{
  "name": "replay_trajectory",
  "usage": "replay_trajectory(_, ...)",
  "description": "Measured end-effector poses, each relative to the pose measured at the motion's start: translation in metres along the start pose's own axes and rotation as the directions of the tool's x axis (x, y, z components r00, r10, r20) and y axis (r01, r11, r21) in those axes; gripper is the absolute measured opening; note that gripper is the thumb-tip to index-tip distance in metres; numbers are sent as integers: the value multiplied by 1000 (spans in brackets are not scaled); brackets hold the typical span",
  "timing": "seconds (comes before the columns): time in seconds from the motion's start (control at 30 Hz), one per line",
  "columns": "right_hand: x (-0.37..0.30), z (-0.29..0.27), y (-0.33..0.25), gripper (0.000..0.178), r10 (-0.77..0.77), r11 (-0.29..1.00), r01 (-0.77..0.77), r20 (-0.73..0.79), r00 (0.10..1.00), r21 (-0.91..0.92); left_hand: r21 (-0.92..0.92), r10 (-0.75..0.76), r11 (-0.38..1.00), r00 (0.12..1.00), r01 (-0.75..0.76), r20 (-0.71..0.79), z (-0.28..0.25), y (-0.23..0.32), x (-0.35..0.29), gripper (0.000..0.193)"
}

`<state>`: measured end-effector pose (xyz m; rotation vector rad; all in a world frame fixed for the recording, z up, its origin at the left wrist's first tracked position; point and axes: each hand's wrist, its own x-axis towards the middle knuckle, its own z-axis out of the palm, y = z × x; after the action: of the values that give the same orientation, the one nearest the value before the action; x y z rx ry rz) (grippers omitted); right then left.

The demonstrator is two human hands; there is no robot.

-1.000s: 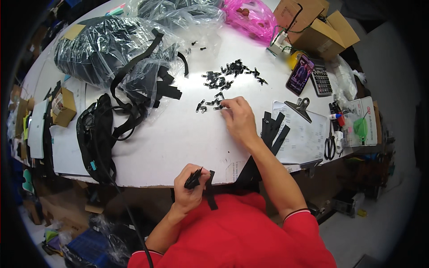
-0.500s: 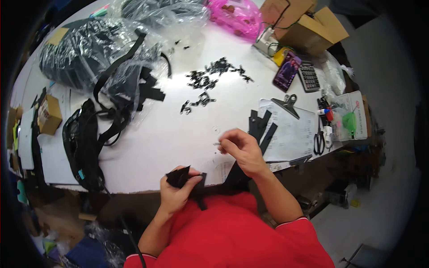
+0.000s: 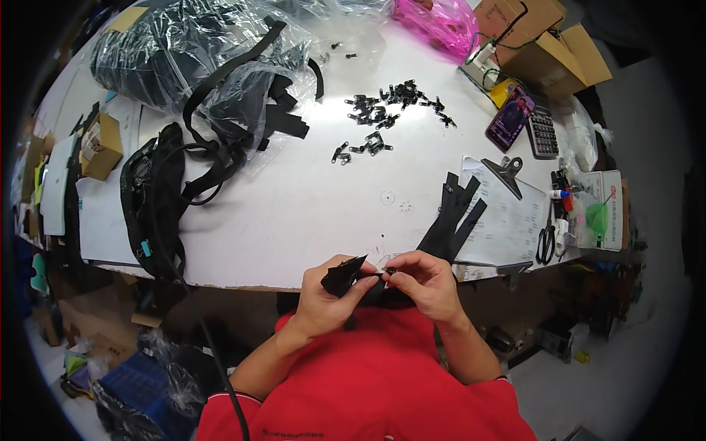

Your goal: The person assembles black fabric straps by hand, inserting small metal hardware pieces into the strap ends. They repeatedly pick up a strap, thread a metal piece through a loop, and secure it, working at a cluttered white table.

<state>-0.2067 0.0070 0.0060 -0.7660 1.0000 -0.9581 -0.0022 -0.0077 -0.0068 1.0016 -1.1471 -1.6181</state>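
Note:
At the table's near edge, my left hand [image 3: 321,303] is closed around folded black zipper strips [image 3: 341,278], one end sticking out between thumb and finger. My right hand [image 3: 432,288] pinches a small black zipper slider [image 3: 389,271] against that end; the fingertips of both hands nearly meet. Whether the slider is on the tape is too small to tell. Beyond the hands lie loose zipper sliders [image 3: 373,114], in one larger heap and a smaller group. More black zipper strips [image 3: 447,220] lie to the right, beside my right hand.
A clipboard with papers [image 3: 507,213], scissors [image 3: 546,242], a phone [image 3: 510,119] and a calculator [image 3: 543,136] occupy the right side. Cardboard boxes [image 3: 544,62] and a pink bag [image 3: 441,26] stand behind. Plastic-wrapped black goods [image 3: 162,66] and a black strapped bag [image 3: 151,198] fill the left.
My right hand has come down and left to meet my left hand, bringing a slider to the strip end. The view has shifted, so the table things appear farther right and higher.

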Motion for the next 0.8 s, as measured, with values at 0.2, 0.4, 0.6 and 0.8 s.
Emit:
replay_trajectory(0.2,-1,-1,1,17,-166,954,162,7,986,-253,102,33,994,999,-35,19,0,0,-1,15)
replay_trajectory(0.4,-3,3,-1,17,-254,871,234,13,967,-432,182,71,980,996,-81,60,0,5,-1,16)
replay_trajectory(0.6,-7,14,-15,19,-340,650,272,49,939,-710,257,82,962,996,-91,45,1,2,-3,17)
replay_trajectory(0.8,-4,14,-13,24,-522,364,430,202,829,-826,300,96,950,995,-90,-5,4,-2,-3,18)
